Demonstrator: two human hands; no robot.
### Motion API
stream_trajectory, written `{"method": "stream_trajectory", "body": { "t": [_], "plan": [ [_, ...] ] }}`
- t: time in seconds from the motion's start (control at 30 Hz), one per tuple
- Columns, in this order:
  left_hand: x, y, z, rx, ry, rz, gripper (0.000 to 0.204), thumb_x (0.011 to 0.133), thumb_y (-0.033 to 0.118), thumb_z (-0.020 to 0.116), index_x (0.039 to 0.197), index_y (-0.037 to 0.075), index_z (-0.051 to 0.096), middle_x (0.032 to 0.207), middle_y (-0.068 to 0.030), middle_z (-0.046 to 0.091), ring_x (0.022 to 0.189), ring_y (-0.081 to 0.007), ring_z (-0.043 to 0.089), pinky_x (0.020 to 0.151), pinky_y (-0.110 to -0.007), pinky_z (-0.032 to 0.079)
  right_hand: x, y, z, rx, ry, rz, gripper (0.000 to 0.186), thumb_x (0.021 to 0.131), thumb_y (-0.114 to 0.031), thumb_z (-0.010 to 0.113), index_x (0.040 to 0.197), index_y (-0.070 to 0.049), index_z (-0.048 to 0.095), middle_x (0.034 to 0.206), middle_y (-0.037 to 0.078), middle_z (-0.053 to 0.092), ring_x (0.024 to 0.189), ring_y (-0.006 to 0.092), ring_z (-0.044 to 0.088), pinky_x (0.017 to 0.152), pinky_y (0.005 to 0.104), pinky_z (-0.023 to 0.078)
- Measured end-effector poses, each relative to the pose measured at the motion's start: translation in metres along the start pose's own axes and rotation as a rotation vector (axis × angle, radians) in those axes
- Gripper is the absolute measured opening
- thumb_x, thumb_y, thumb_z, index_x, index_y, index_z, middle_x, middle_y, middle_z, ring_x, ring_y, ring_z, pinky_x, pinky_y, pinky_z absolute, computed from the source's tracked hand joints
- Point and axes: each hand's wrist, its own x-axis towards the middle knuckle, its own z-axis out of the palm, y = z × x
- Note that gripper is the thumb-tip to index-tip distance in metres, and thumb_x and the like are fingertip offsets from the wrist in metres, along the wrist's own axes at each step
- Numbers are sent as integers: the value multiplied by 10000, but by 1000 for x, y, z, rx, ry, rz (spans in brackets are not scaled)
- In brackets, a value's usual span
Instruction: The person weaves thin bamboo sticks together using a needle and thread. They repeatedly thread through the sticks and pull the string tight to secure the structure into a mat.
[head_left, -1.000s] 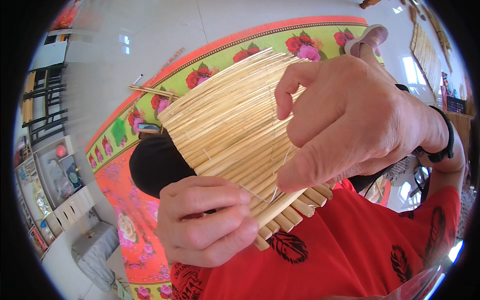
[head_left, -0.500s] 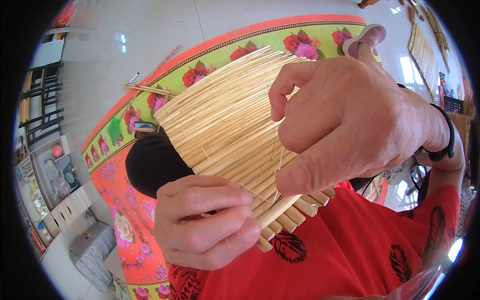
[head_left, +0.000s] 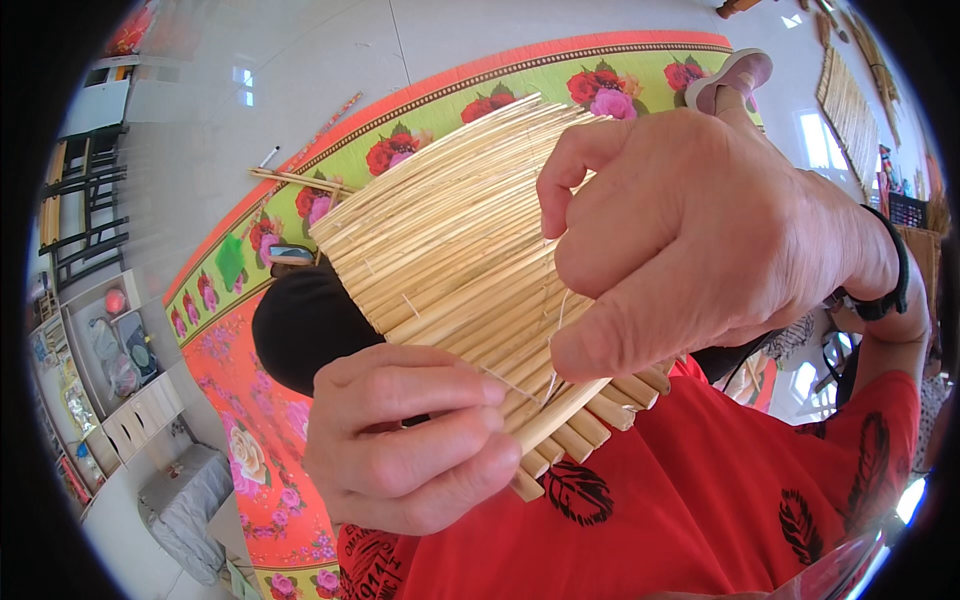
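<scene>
A mat of pale straw stalks (head_left: pixel 450 240), bound side by side, is held up close in front of me. My left hand (head_left: pixel 410 440) grips its lower edge, fingers curled over the stalk ends. My right hand (head_left: pixel 700 240) clasps the right side of the mat, thumb pressed on the stalks, and pinches a thin pale thread (head_left: pixel 553 345) that runs down between the stalks. A black band sits on my right wrist (head_left: pixel 890 275).
A flowered mat (head_left: pixel 250 420) in red, green and pink covers the floor below. Loose stalks (head_left: pixel 290 180) lie at its far edge on the pale tiles. A black garment (head_left: pixel 300 325) and red cloth with a black feather pattern (head_left: pixel 700 500) cover my lap. Shelves stand at left.
My hands and the straw mat have barely shifted. The right thumb has slid slightly along the stalks with the thread.
</scene>
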Motion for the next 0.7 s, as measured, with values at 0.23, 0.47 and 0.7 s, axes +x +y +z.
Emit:
{"method": "stream_trajectory", "body": {
  "t": [0.23, 0.47, 0.7],
  "plan": [
    [2, 2, -2, -12, -21, -20, 203, 743, 43, 786, 925, 34, 695, 916, -56, 608, 840, -238, 676, 600, -304, 602, 9, -1, -4, 15, 1, -36, 145, 861, -189, 709, 928, -61, 705, 610, -27, 404, 489, 159, 480, 672, 381, 485],
    [0, -1, 0, 3, 1, 9, 192, 764, 52, 787, 930, 36, 693, 920, -55, 608, 834, -237, 678, 597, -305, 598, 15, -4, -5, 32, 8, -68, 139, 862, -187, 709, 903, -55, 704, 610, -23, 404, 492, 163, 481, 662, 373, 483],
    [1, 0, -1, 4, -5, -2, 184, 763, 52, 791, 917, 41, 691, 924, -50, 604, 836, -233, 678, 593, -303, 597, 21, -9, -15, 8, -67, -31, 143, 834, -180, 716, 892, -50, 702, 610, -20, 398, 494, 165, 478, 657, 368, 478]
  ]
}}
